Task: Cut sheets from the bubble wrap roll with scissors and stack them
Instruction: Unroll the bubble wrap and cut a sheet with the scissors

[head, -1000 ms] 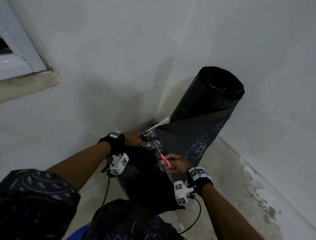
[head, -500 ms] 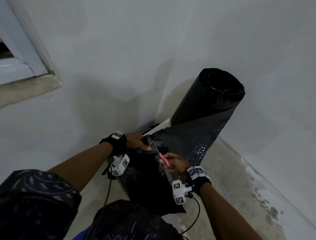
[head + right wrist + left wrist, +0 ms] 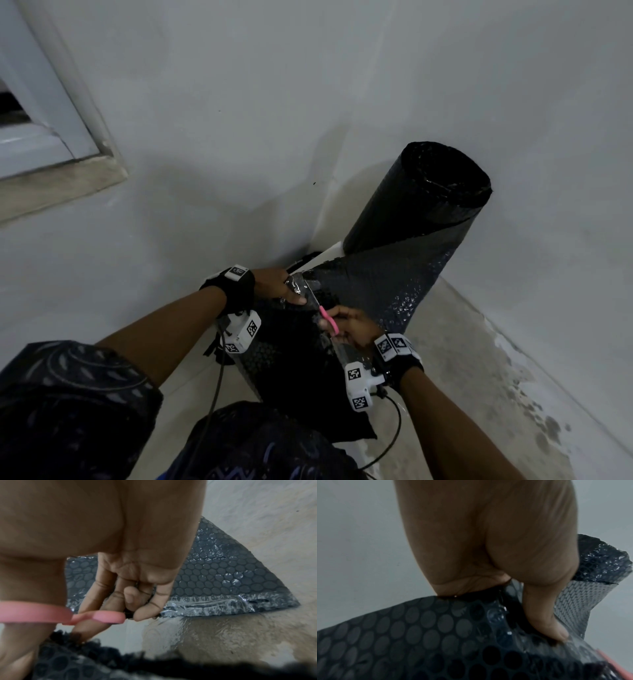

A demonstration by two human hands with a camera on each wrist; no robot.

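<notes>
Advanced a little up the pulled-out bubble wrap over the past second, pink-handled scissors now close under the left thumb, blades angled up toward the top edge of the wrap. Right hand closed through the pink loops, thumb in one ring and fingers curled through the other, seen plainly from the right wrist. Left hand just above and to the left of the scissors, pinching the top edge of the wrap, thumb pressed flat on the bubbled face and fingers hidden behind it. Black roll standing upright beyond and to the right of both hands, tucked into the corner of the grey walls, its loose length stretched toward the hands. Already-slit portion hanging dark below the left hand, down to the knees. Another piece of wrap flat on the concrete floor under the right hand, one edge clear and crinkled. White tracker blocks strapped at both wrists, cables trailing down.
</notes>
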